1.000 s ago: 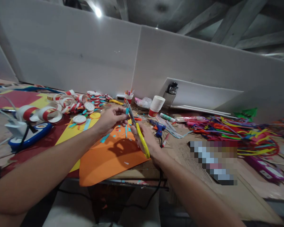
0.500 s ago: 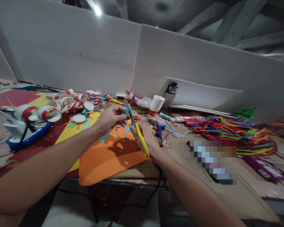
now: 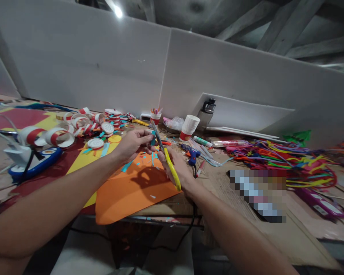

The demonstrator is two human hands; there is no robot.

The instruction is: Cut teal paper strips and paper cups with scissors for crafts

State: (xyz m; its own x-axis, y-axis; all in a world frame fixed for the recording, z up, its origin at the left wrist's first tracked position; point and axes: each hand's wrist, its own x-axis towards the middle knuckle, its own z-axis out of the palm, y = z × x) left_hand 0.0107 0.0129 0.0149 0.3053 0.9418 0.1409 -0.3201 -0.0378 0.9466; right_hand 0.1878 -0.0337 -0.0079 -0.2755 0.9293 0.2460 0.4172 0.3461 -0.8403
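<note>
My left hand point(image 3: 137, 143) pinches a small blue paper strip point(image 3: 153, 138) between thumb and fingers. My right hand point(image 3: 174, 166) is wrapped round the yellow handles of a pair of scissors point(image 3: 171, 170), blades pointing up and away beside the strip. Whether the blades touch the strip I cannot tell. Beneath both hands lies an orange sheet point(image 3: 123, 198) with small blue and white scraps on it. A longer blue scrap point(image 3: 127, 166) rests near the sheet's left part.
To the left are cut paper-cup rings point(image 3: 59, 137) and a blue-and-white power strip point(image 3: 38, 166). Behind stand stacked paper cups point(image 3: 190, 128) and a bottle point(image 3: 206, 114). On the right lie a blue glue gun point(image 3: 193, 156), colourful pipe cleaners point(image 3: 301, 160) and a purple box point(image 3: 318, 202).
The blue strip in my left hand has turned and now shows longer and darker, with the left fingers shifted slightly. My right hand and the scissors have hardly moved.
</note>
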